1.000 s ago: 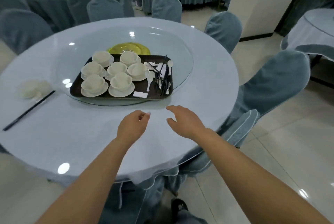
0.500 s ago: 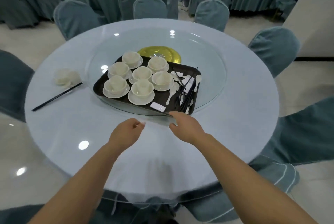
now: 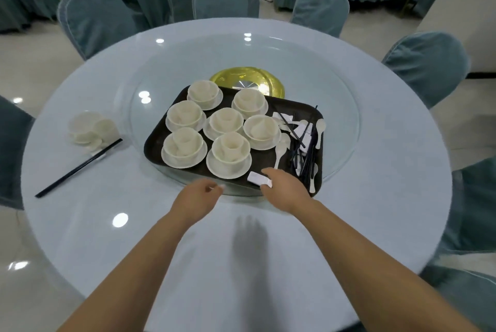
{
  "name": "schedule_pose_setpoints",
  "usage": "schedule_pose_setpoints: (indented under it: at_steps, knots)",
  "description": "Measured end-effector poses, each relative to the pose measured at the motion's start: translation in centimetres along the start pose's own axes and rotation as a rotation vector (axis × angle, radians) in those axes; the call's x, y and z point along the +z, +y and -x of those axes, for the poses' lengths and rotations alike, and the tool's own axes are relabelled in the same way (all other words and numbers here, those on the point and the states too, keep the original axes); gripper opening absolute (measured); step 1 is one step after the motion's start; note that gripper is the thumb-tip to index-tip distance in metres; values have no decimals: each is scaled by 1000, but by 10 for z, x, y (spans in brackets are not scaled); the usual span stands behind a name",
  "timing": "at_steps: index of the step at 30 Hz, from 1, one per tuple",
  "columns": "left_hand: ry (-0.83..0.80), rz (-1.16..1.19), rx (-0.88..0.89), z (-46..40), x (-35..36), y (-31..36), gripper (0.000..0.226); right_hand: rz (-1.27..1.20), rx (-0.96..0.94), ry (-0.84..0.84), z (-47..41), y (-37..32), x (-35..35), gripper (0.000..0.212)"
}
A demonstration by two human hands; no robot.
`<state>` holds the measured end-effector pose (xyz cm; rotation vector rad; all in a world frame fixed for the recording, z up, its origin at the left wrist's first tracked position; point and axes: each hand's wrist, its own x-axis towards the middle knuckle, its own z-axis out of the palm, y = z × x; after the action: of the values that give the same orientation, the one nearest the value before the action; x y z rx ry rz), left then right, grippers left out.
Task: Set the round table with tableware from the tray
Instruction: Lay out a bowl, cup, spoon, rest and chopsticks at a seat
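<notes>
A dark tray (image 3: 158, 141) sits on the glass turntable (image 3: 341, 117) of the round table (image 3: 80, 224). It carries several white bowls on saucers (image 3: 230, 156), with white spoons (image 3: 280, 153), dark chopsticks (image 3: 300, 149) and a small white rest (image 3: 256, 178) on its right side. My left hand (image 3: 197, 200) hovers just short of the tray's near edge, fingers loosely curled and holding nothing. My right hand (image 3: 287, 189) reaches over the tray's near right corner, fingers relaxed, right beside the white rest.
One bowl set (image 3: 90, 127) and a pair of chopsticks (image 3: 77, 168) lie on the table at the left. A gold disc (image 3: 248, 78) sits at the turntable's centre. Covered chairs (image 3: 94, 17) ring the table; more laid tables stand behind.
The view has swung round the table and closer. Both hands moved forward to the tray; my right hand went from above the cloth to over the tray's near corner.
</notes>
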<state>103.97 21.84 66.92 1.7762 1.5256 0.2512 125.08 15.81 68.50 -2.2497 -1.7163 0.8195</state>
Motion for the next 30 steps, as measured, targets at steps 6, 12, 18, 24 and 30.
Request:
schedule_pose_setpoints:
  at_steps: [6,12,18,24,30]
  knots:
    - [-83,31,-10,-46,-19,-18,36,-95,147,25,-42,-16,13,53]
    - [-143,112,1,-71,-20,-15,33,-150,215,34,-70,-17,21,55]
    - [-100,160,-38,-93,-17,-15,38,-179,227,36,-104,-22,27,48]
    - [-79,241,-124,-111,-10,-15,27,-232,199,26,-134,-23,30,29]
    - [-111,270,-202,-128,3,-11,18,-290,244,56,-151,-15,29,34]
